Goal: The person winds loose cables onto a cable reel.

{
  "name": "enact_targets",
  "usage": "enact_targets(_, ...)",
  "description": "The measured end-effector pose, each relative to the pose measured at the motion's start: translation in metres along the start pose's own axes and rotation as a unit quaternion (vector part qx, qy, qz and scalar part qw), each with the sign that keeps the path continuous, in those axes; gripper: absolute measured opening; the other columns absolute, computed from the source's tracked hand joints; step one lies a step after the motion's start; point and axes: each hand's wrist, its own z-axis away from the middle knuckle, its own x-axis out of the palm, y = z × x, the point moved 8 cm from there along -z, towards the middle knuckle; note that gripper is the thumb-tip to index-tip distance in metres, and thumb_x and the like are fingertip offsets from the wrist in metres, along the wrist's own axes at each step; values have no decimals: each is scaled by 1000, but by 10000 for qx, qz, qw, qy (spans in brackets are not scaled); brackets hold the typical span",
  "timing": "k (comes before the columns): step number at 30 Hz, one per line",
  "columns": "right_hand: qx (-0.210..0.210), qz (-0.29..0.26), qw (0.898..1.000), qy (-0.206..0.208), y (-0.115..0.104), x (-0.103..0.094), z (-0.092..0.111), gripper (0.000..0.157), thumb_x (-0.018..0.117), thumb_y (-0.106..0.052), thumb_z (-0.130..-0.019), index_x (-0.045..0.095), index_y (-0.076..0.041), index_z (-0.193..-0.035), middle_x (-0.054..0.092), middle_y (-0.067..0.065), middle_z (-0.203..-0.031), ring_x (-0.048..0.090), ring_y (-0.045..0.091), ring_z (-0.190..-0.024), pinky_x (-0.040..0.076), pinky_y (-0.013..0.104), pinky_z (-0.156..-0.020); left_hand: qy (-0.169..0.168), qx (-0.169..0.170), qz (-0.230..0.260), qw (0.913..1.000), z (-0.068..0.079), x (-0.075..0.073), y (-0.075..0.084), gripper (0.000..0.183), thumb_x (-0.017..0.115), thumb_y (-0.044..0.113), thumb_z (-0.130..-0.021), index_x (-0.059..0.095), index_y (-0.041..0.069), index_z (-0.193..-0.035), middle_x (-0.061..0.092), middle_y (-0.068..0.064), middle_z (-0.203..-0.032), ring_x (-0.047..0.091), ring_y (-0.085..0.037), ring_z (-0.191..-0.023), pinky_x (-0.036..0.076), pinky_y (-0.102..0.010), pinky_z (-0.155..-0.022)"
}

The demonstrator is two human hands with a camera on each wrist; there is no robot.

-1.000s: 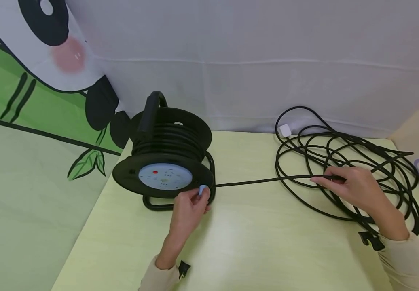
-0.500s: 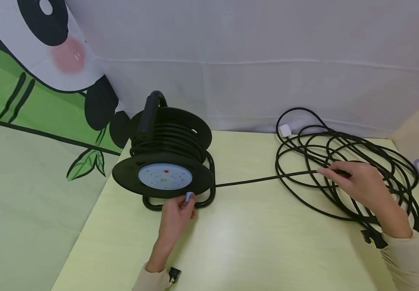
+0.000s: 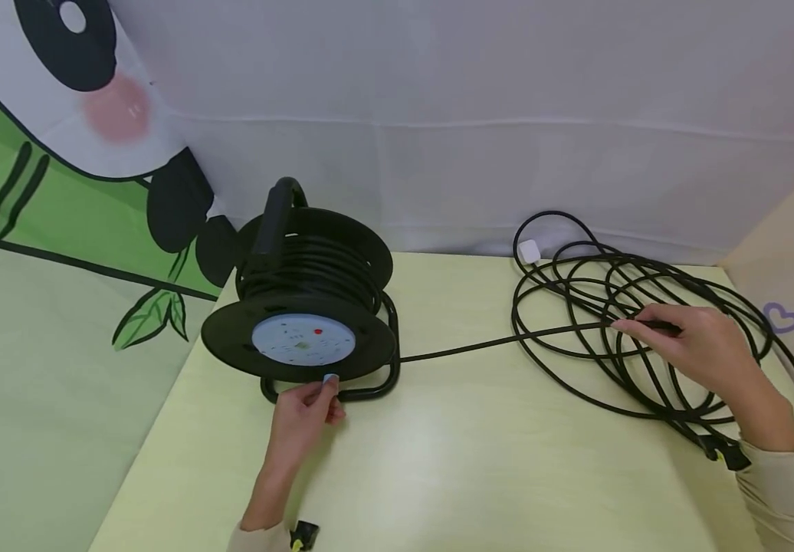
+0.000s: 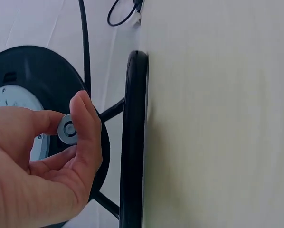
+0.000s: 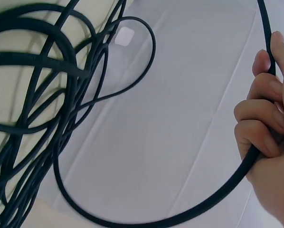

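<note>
A black cable reel (image 3: pixel 298 337) with a pale blue socket face (image 3: pixel 303 340) stands on the left of the table. At its front rim my left hand (image 3: pixel 299 422) pinches a small blue crank knob (image 3: pixel 330 378); the left wrist view shows the knob (image 4: pixel 67 129) end-on between thumb and fingers. On the right, my right hand (image 3: pixel 697 345) grips the black cable (image 3: pixel 487 347), which runs nearly straight to the reel. Fingers curl round the cable (image 5: pixel 241 173) in the right wrist view, and a slack loop hangs below that hand (image 5: pixel 270 109).
Loose coils of cable (image 3: pixel 576 383) lie in a tangle at the right of the table (image 3: pixel 466 460). A white plug (image 3: pixel 529 251) sits at their back edge, near the pale cloth wall (image 3: pixel 452 169). The reel's tube stand (image 3: pixel 369 393) rests on the tabletop.
My left hand has moved left along the reel's front with the knob, and the reel face has turned. My right hand has shifted slightly right, still gripping the cable. The head view has shifted slightly.
</note>
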Motion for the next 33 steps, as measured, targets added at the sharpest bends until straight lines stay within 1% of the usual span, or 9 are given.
enact_targets(3, -79, 149, 9998, 92, 4, -8, 3, 19, 86, -32, -85, 76, -15, -82, 48, -19, -56, 31, -4, -48, 24, 19, -44, 77, -177, 173, 9997, -2, -12, -7, 34, 62, 18, -105, 71, -14, -98, 69, -10, -72, 70, -15, -63, 61, -26, -64)
enact_targets(5, -19, 206, 9997, 115, 8, -12, 4, 22, 86, -32, -85, 75, -14, -80, 49, -18, -57, 32, -3, -49, 26, 18, -46, 194, -243, 214, 9993, -2, -24, -10, 35, 61, 18, -105, 70, -16, -101, 69, -8, -73, 70, -12, -62, 62, -26, -64)
enact_targets(9, 186, 224, 9996, -42, 12, -16, 6, 17, 89, -20, -80, 74, -13, -79, 51, -17, -59, 35, -1, -49, 28, 18, -48, 446, -295, 237, 9983, -2, -48, -12, 39, 60, 19, -106, 67, -19, -104, 67, -7, -74, 70, -11, -62, 62, -26, -64)
enact_targets(13, 330, 131, 9992, -179, 12, -18, 6, 19, 90, -12, -75, 72, -15, -79, 48, -17, -60, 36, 0, -50, 27, 18, -48, 607, -414, 276, 9969, -2, -69, -9, 42, 59, 23, -106, 65, -18, -111, 67, -5, -77, 71, -11, -64, 62, -24, -66)
enact_targets(18, 351, 66, 9990, -282, 12, -18, 7, 18, 90, -16, -77, 72, -15, -79, 45, -17, -59, 34, -1, -51, 27, 18, -49, 777, -579, 387, 9945, 0, -90, 0, 45, 60, 27, -106, 65, -17, -116, 69, -2, -76, 71, -11, -65, 61, -22, -69)
enact_targets(20, 314, 17, 9989, -336, 11, -15, 8, 17, 89, -18, -79, 72, -14, -79, 44, -17, -58, 33, -1, -50, 27, 18, -48, 877, -617, 540, 9928, 1, -99, 5, 41, 62, 27, -105, 69, -13, -110, 69, -1, -74, 71, -11, -64, 62, -22, -69)
enact_targets(22, 351, 5, 9985, -416, 11, -12, 8, 16, 88, -20, -81, 72, -16, -80, 41, -18, -57, 32, -1, -50, 26, 19, -48, 964, -651, 727, 9905, 2, -107, 9, 36, 65, 29, -103, 74, -5, -102, 69, 0, -72, 71, -12, -63, 62, -22, -68)
enact_targets(26, 367, -39, 9979, -534, 10, -4, 9, 17, 87, -23, -83, 70, -18, -79, 37, -19, -55, 30, -2, -50, 25, 21, -46, 1108, -534, 1131, 9860, 3, -119, 22, 30, 69, 30, -101, 79, 5, -88, 70, 0, -72, 70, -12, -60, 61, -22, -66)
enact_targets(33, 150, -300, 9966, -751, 0, 14, 8, 18, 85, -20, -84, 68, -23, -81, 40, -21, -59, 29, -3, -50, 26, 19, -48, 1214, -151, 1580, 9798, 7, -129, 52, 27, 71, 27, -99, 79, 5, -85, 72, 0, -74, 68, -11, -57, 61, -22, -62)
